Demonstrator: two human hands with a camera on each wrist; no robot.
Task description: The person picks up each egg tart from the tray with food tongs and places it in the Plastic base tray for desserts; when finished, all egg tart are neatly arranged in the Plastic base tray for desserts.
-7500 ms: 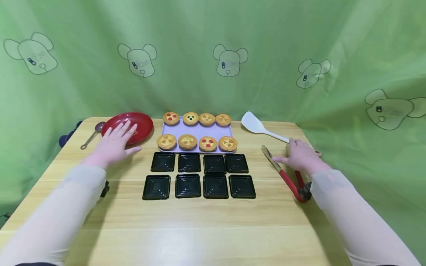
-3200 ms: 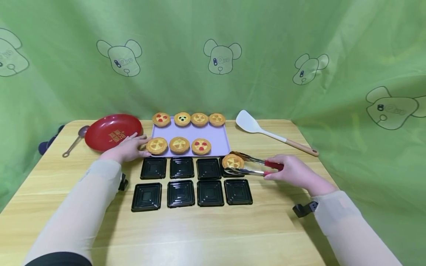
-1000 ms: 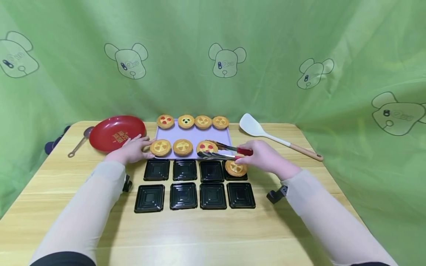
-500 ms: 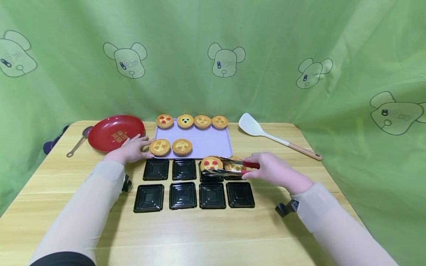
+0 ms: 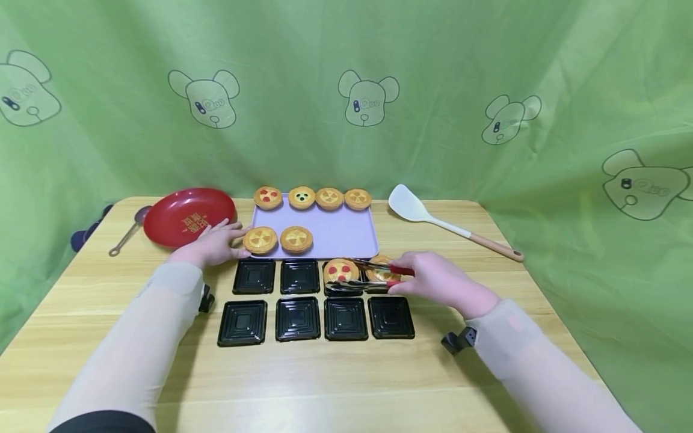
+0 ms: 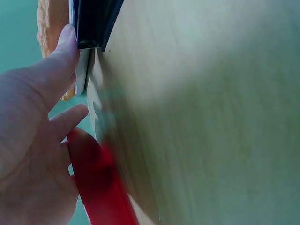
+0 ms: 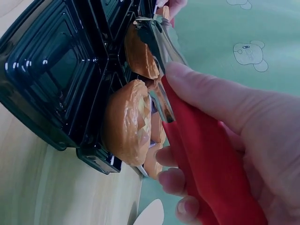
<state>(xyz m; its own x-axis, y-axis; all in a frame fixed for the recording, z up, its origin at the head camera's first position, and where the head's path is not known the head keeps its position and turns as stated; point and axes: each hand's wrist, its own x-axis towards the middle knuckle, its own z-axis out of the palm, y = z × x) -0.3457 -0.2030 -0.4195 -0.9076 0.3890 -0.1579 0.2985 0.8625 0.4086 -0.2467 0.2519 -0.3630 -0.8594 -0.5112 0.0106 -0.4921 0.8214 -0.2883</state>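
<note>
My right hand (image 5: pixel 441 279) grips the red-handled metal tongs (image 7: pixel 201 150). Their tips lie either side of an egg tart with red topping (image 5: pixel 340 270), which sits in a black square tray of the back row. To its right, partly behind the tongs, another egg tart (image 7: pixel 129 123) fills the end tray. My left hand (image 5: pixel 213 243) rests at the left front corner of the lilac tray (image 5: pixel 346 234), thumb (image 6: pixel 68 42) against its edge and fingers loosely spread. Two tarts (image 5: pixel 296 239) stay along the tray's front, several along its back.
Several black square trays (image 5: pixel 299 319) stand in two rows before the lilac tray. A red plate (image 5: pixel 186 210) and a spoon (image 5: pixel 130 231) lie at the left. At the right lies a white spatula (image 5: pixel 408 204) with a wooden handle. A green curtain (image 5: pixel 292 132) closes the back.
My right hand picked up the tongs and moved the front-right tart, then the red-topped one, into black trays. The left hand went from over the red plate to the lilac tray's corner.
</note>
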